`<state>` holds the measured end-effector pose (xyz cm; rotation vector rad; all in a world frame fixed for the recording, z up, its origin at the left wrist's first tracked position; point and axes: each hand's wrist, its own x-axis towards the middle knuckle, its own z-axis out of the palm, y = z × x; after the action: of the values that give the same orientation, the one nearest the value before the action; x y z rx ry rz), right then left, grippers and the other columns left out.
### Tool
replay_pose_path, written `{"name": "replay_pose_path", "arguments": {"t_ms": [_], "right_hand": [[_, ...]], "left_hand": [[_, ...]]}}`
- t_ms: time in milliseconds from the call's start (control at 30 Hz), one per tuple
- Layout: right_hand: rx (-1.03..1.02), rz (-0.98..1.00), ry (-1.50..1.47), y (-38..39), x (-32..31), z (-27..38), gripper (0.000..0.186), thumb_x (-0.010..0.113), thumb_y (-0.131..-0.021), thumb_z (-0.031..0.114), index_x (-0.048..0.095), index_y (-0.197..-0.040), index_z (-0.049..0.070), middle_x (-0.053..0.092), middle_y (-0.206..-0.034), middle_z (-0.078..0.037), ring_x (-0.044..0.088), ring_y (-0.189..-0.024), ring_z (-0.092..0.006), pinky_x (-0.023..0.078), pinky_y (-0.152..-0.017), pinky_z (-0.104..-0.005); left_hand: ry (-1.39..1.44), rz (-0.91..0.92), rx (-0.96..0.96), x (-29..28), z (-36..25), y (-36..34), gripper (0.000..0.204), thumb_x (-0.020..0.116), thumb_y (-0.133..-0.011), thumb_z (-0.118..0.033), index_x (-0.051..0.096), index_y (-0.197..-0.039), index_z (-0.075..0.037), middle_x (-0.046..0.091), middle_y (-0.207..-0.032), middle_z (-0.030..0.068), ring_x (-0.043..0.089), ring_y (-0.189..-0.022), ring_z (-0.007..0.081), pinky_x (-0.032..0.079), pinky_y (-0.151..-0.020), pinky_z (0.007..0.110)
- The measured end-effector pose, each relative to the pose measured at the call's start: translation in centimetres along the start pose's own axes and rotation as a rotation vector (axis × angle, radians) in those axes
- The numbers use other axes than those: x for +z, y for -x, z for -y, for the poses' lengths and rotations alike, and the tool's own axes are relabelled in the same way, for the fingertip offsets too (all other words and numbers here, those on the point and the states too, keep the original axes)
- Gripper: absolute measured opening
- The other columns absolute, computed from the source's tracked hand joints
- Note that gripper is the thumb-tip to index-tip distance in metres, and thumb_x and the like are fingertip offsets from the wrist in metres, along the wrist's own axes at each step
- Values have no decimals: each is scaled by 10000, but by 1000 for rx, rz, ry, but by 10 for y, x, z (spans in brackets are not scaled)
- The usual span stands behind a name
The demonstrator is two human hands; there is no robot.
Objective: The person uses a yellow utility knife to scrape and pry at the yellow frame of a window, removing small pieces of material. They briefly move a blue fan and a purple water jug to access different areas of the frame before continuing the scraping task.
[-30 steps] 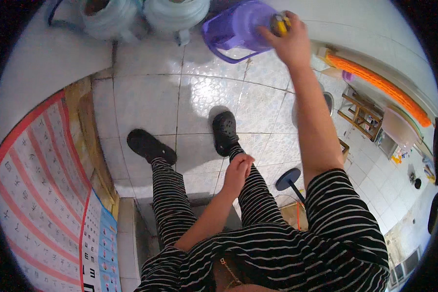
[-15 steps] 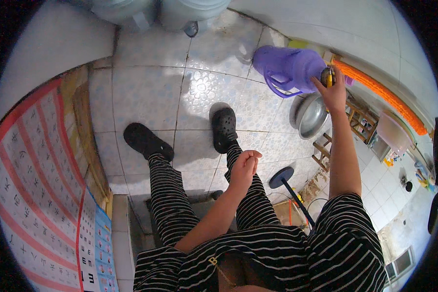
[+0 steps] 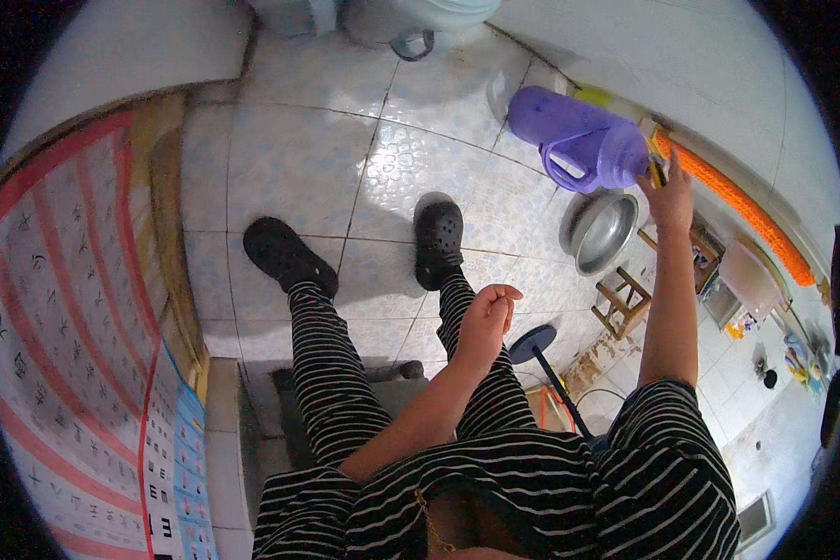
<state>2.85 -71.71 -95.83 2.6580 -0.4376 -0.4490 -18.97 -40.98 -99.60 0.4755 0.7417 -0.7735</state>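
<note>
My right hand [image 3: 672,201] reaches out at the far right, beside the narrow top of a purple thermos flask [image 3: 579,135] with a side handle. Thumb and fingers are around a small black-and-yellow thing [image 3: 658,175], mostly hidden by the fingers, its kind unclear. Whether the hand also touches the flask cannot be made out. My left hand [image 3: 487,327] hangs over my striped right trouser leg, its fingers curled in, with nothing visible in them.
By the flask a metal basin [image 3: 607,233] rests on the tiled floor, near a small wooden stool [image 3: 623,303]. An orange roll [image 3: 737,210] lies along the right wall. A dark round-based stand [image 3: 533,344] is by my leg. Pale bins [image 3: 420,17] stand ahead; a chart [image 3: 75,327] hangs left.
The view has shifted slightly, so the flask and basin sit differently in it. My right hand has moved a little down past the flask's top. My left hand stays curled.
</note>
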Motion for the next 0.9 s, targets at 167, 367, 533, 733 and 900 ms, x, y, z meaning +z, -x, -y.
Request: {"name": "replay_pose_path", "arguments": {"t_ms": [167, 367, 533, 733, 900], "right_hand": [[-197, -206, -682, 2, -77, 125, 719, 808, -738, 350, 521, -1303, 9, 607, -1208, -213, 607, -1092, -331, 467, -947, -382], [-500, -252, -839, -15, -134, 270, 866, 828, -724, 330, 371, -1399, 35, 562, -1271, -210, 593, -1119, -310, 476, -945, -368], [-555, -312, -843, -28, -123, 309, 764, 847, -668, 256, 465, -1281, 9, 597, -1158, -220, 612, -1049, -363, 504, -878, -405], [-449, -512, -651, -24, -92, 278, 750, 833, -701, 356, 515, -1244, -53, 598, -1176, -209, 604, -1051, -294, 477, -910, -367], [-167, -392, -803, -4, -56, 204, 770, 865, -639, 429, 558, -1149, -61, 612, -1089, -220, 610, -998, -316, 481, -888, -375]], "left_hand": [[2, -53, 2, -4, -1, 1, 176, 414, -963, -61, 577, -1013, -17, 425, -667, -20, 361, -563, 61, 312, -498, 214], [57, -13, 57, -7, -2, 2, 178, 423, -964, -84, 580, -1016, -18, 410, -650, -22, 354, -553, 59, 302, -482, 215], [38, -40, 39, -4, -12, 4, 176, 428, -959, -94, 580, -1017, -26, 407, -655, -24, 350, -555, 55, 306, -487, 217], [14, -63, 78, -7, -15, 3, 183, 416, -960, -80, 577, -1023, -21, 423, -675, -22, 363, -566, 57, 322, -505, 209], [31, -67, 16, -7, -17, 6, 195, 406, -958, -60, 579, -1037, -20, 438, -684, -19, 381, -572, 59, 334, -518, 210]]}}
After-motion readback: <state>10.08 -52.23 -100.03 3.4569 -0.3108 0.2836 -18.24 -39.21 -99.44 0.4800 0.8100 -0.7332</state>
